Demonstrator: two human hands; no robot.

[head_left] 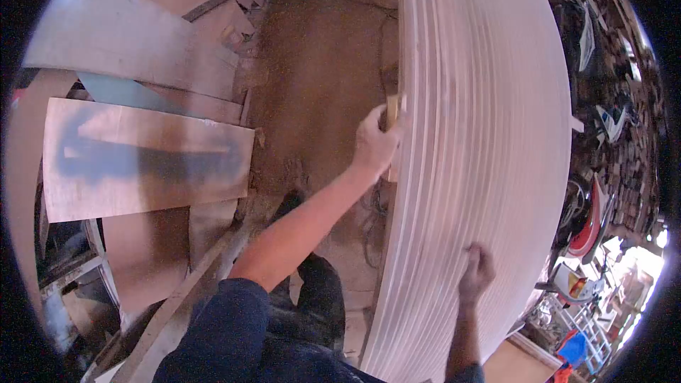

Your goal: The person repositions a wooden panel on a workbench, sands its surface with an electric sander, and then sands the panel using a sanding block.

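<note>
My left hand (376, 143) is closed around a small yellowish block (392, 110). It presses the block against the near left edge of a wide stack of long, pale wooden strips (489, 120). My right hand (477, 274) is over the lower part of these strips with its fingers curled in. What it may hold is too small and blurred to make out, and whether it touches the strips I cannot tell.
Left of me lean several boards, one a plywood panel (149, 159) with a dark blue sprayed patch. A brown dusty floor (312, 64) runs between, with a cable on it. Beyond the strips stand a red-and-black motorbike (587, 223) and piled wood pieces (635, 163).
</note>
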